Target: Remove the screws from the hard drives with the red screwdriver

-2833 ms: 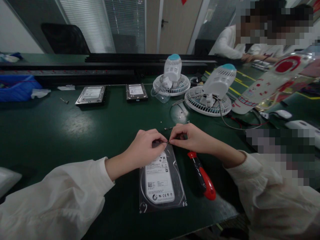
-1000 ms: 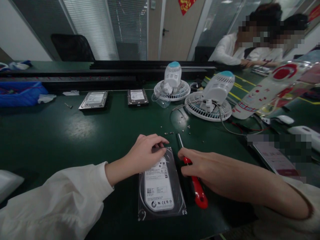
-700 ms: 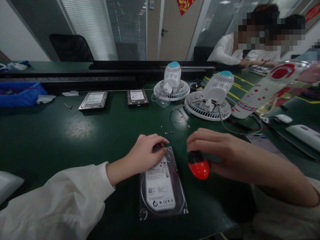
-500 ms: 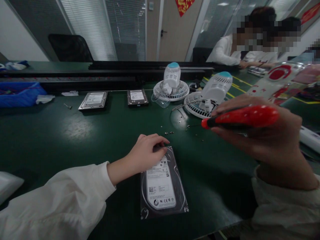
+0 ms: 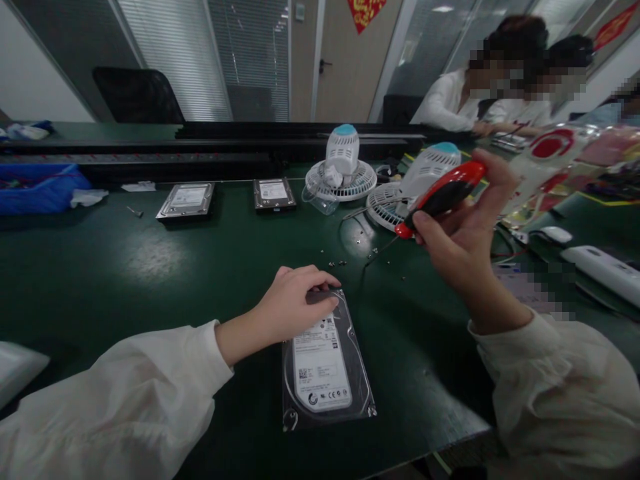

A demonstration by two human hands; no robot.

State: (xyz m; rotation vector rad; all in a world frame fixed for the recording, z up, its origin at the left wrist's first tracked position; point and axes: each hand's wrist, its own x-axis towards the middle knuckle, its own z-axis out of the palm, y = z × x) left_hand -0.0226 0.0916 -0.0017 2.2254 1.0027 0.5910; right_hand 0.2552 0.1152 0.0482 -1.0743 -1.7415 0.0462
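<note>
A hard drive (image 5: pixel 323 373) lies flat on the dark green table, its white label facing up. My left hand (image 5: pixel 300 300) rests over its far end, fingers curled across the far edge and thumb on the cover, gripping it. My right hand (image 5: pixel 463 233) is raised to the right, wrapped round the red and black handle of a screwdriver (image 5: pixel 445 190). The screwdriver's thin shaft slants down to the left, its tip just above the table and apart from the drive. Several small screws (image 5: pixel 343 263) lie scattered beyond the drive.
Two more hard drives (image 5: pixel 186 200) (image 5: pixel 273 193) lie farther back. Two white fan heads (image 5: pixel 343 153) (image 5: pixel 430 167) stand behind the screws. A blue bin (image 5: pixel 45 187) is at left, a white power strip (image 5: pixel 603 267) at right. Two people (image 5: pixel 450 100) sit at the far right.
My right hand has swung left and turned, tipping the screwdriver so its handle is up and its tip points down nearer the drive. My left hand stays on the drive.
</note>
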